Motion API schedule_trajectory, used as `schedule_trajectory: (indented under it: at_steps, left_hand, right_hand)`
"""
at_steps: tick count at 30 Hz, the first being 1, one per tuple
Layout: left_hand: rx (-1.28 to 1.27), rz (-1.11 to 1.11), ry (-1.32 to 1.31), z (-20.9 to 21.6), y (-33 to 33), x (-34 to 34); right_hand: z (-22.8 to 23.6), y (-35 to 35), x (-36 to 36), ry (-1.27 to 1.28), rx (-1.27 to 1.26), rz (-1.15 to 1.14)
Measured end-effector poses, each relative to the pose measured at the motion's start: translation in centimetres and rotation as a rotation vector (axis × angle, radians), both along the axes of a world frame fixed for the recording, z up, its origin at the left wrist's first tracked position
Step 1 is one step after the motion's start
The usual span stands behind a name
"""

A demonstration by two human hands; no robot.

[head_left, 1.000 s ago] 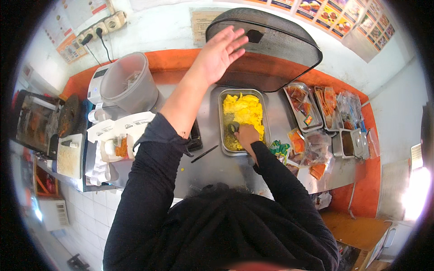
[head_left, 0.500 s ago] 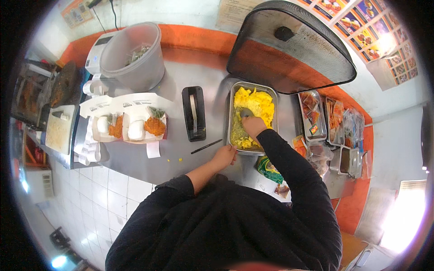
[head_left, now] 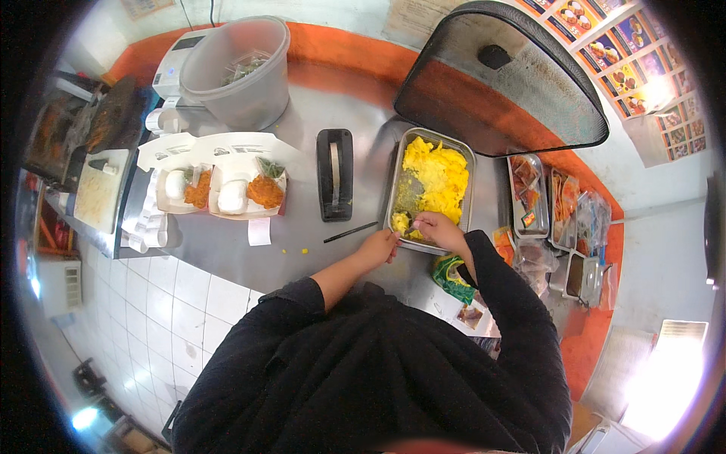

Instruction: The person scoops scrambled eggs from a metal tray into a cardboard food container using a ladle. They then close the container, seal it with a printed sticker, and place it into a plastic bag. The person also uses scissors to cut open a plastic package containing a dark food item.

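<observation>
A rectangular metal tray on the counter holds yellow scrambled egg. Most of the egg lies along the far and right side, and bare metal shows at the left. My right hand is closed round a spoon, low over the tray's near-left corner, beside a small heap of egg. At that same corner my left hand has its fingers curled against the rim, closed on the tray's edge. Left of the tray lie a thin black stick-like item and a black long-shaped holder.
Two open paper boxes with rice and fried pieces stand left. Behind them is a translucent bucket. A mesh-covered dome leans behind the tray. Right are metal pans of packets and a green bag.
My right hand has drawn the spoon from the tray's middle toward its near-left corner. My left hand stays at that corner. The whole view has shifted slightly.
</observation>
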State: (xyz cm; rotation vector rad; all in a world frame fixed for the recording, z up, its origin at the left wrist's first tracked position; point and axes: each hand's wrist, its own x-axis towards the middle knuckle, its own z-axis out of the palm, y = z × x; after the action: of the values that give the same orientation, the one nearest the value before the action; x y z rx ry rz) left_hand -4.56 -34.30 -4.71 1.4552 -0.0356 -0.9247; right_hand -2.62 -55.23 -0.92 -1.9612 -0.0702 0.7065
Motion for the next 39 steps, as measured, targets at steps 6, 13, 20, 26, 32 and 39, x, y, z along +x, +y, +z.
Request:
schedule_trajectory:
  at_steps: [6,13,20,26,32,39]
  left_hand:
    - [0.108,-0.074,-0.045,1.6,4.0,0.5]
    - [0.354,0.815,-0.203,2.5,19.0,-1.0]
    - [0.561,1.008,-0.241,1.1,26.7,1.4]
    - [0.331,1.000,-0.202,-1.1,27.7,1.1]
    - [0.077,1.067,-0.118,-1.6,28.0,0.8]
    - [0.115,0.960,-0.218,1.9,24.6,-0.6]
  right_hand:
    - [0.5,-1.2,-0.2,0.031,0.074,-0.319]
    - [7.8,6.0,0.7,-0.142,0.159,-0.245]
    - [8.8,26.6,3.2,-0.461,-0.031,-0.084]
    - [3.4,34.4,3.0,-0.753,-0.418,0.238]
    - [3.5,34.6,3.9,-0.732,-0.367,0.250]
    - [7.9,22.7,1.2,0.138,0.589,-0.528]
